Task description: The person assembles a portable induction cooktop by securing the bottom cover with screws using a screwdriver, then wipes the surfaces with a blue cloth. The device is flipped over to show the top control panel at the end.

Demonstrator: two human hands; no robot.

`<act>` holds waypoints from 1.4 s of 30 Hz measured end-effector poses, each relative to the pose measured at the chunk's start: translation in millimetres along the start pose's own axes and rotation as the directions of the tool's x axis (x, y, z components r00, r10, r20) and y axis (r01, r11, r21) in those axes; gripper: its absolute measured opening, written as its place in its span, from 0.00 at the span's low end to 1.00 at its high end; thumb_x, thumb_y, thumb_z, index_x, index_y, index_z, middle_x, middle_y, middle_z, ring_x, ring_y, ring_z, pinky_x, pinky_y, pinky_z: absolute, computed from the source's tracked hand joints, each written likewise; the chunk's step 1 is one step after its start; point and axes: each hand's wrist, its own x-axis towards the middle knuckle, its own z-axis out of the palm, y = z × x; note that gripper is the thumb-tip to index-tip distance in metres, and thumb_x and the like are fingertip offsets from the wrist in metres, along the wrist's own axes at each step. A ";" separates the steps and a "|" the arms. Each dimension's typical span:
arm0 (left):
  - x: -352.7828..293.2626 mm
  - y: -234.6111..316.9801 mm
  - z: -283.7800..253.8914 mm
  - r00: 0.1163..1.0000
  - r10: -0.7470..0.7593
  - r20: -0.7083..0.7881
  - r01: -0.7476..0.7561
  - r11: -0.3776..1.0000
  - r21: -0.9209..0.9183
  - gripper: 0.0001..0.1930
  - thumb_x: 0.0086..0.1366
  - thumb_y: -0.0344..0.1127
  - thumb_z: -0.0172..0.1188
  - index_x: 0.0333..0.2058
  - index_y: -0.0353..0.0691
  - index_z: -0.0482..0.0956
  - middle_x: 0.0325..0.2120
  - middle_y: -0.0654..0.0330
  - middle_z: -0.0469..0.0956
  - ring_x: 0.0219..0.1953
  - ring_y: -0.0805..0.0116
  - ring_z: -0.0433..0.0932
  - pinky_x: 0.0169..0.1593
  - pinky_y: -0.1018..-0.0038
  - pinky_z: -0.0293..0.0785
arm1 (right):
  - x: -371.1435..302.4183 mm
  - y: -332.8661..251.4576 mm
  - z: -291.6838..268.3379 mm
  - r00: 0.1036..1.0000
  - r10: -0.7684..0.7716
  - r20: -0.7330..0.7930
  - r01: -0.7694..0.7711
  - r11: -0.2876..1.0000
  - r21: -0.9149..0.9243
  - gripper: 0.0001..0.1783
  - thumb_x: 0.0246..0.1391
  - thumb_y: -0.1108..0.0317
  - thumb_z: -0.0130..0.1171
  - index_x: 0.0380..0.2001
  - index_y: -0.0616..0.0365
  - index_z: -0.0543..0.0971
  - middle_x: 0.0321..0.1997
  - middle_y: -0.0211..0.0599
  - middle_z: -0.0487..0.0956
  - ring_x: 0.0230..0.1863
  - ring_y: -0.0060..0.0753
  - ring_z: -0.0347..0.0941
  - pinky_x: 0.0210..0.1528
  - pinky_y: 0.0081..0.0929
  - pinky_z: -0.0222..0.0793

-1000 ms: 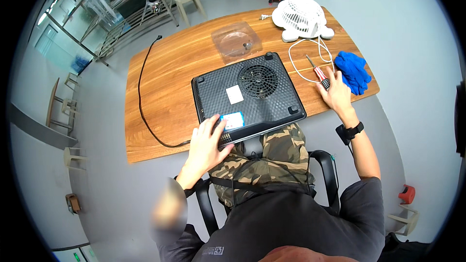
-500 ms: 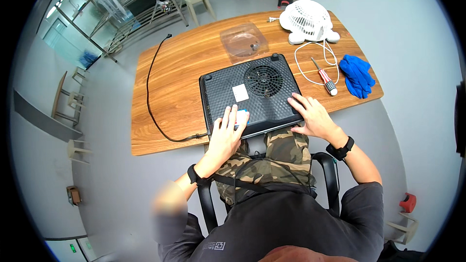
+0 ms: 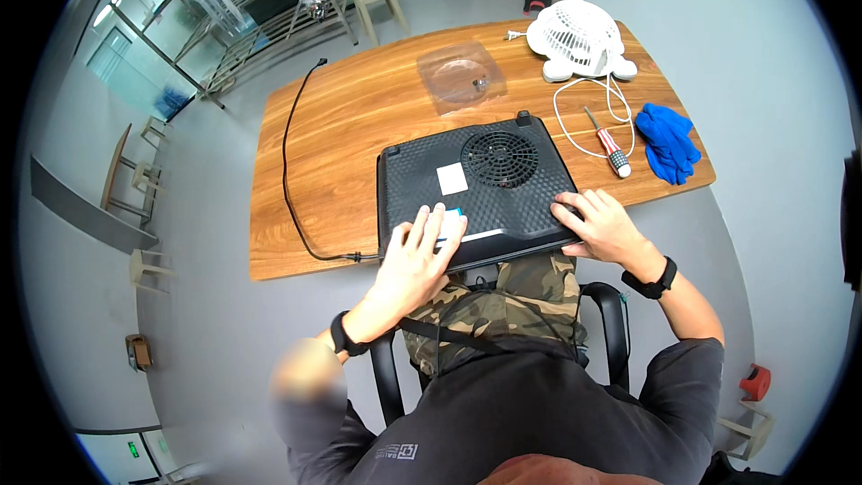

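Note:
In front of me a flat black induction cooker (image 3: pixel 413 181) lies underside up, with a round fan grille (image 3: pixel 500 159), small feet at its far corners and a white label (image 3: pixel 452 179). Its near edge overhangs the table's front edge, above my lap. My left hand (image 3: pixel 415 256) rests on its near left part, fingers stretched out over a blue-and-white label (image 3: pixel 452 226) that they partly cover. At the near right corner my right hand (image 3: pixel 600 224) grips the cooker, fingers on top and thumb lower at the edge.
A black power cord (image 3: pixel 285 171) curves along the table's left side. Behind the cooker sits a clear plastic tray (image 3: pixel 440 81) with small dark bits. To the right are a white fan (image 3: pixel 582 40) with its cable, a screwdriver (image 3: pixel 612 151) and a blue cloth (image 3: pixel 667 145).
The cooker has shifted toward me and slightly right on the table, both hands moving along with it. The whole view has shifted a little too.

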 end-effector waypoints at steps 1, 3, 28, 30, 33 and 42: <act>-1.1 -1.6 -15.9 1.000 0.004 0.012 -0.003 0.999 -0.044 0.58 0.43 0.43 0.82 0.73 0.45 0.61 0.69 0.41 0.65 0.69 0.44 0.67 0.63 0.55 0.66 | 1.1 -2.3 -10.9 1.000 0.002 -0.018 -0.001 1.000 0.014 0.44 0.32 0.52 0.79 0.57 0.54 0.76 0.58 0.37 0.76 0.50 0.42 0.74 0.52 0.38 0.71; 0.8 -13.5 -43.6 1.000 0.028 -0.007 -0.029 0.993 -0.112 0.54 0.44 0.41 0.81 0.72 0.48 0.64 0.67 0.45 0.70 0.66 0.47 0.73 0.64 0.55 0.69 | 10.6 -4.2 -34.8 0.998 0.007 -0.056 -0.005 0.999 0.040 0.44 0.30 0.52 0.80 0.56 0.52 0.77 0.55 0.37 0.77 0.47 0.42 0.75 0.49 0.38 0.73; 32.3 -150.9 -104.6 0.905 -0.312 -0.291 0.147 0.868 -0.474 0.30 0.56 0.34 0.77 0.59 0.44 0.80 0.55 0.54 0.82 0.55 0.54 0.82 0.59 0.64 0.78 | 108.3 57.7 -110.6 0.983 0.100 -0.155 -0.017 0.885 0.466 0.26 0.54 0.67 0.72 0.57 0.60 0.81 0.61 0.42 0.81 0.62 0.45 0.77 0.65 0.39 0.72; 30.3 -143.8 -111.4 0.927 -0.264 -0.266 0.148 0.909 -0.389 0.34 0.54 0.35 0.78 0.61 0.47 0.79 0.59 0.54 0.79 0.55 0.48 0.81 0.59 0.62 0.79 | 100.9 50.2 -109.0 0.979 0.111 -0.172 -0.020 0.887 0.461 0.26 0.56 0.65 0.72 0.58 0.57 0.81 0.62 0.41 0.81 0.62 0.45 0.78 0.64 0.38 0.75; 30.1 -126.8 -118.7 0.930 -0.207 -0.303 0.101 0.938 -0.331 0.37 0.51 0.31 0.78 0.62 0.44 0.78 0.61 0.57 0.79 0.58 0.49 0.80 0.61 0.61 0.78 | 94.1 43.9 -104.8 0.976 0.085 -0.203 0.017 0.891 0.455 0.27 0.56 0.63 0.73 0.58 0.57 0.81 0.62 0.41 0.81 0.61 0.46 0.79 0.62 0.38 0.77; -2.1 -61.1 -92.5 0.953 -0.065 -0.295 0.046 0.996 -0.071 0.44 0.37 0.22 0.73 0.60 0.47 0.80 0.51 0.52 0.79 0.56 0.46 0.78 0.58 0.58 0.78 | 31.0 51.5 -79.4 0.985 -0.001 -0.170 0.108 0.775 0.622 0.38 0.62 0.40 0.63 0.66 0.54 0.76 0.73 0.45 0.71 0.71 0.47 0.69 0.67 0.42 0.71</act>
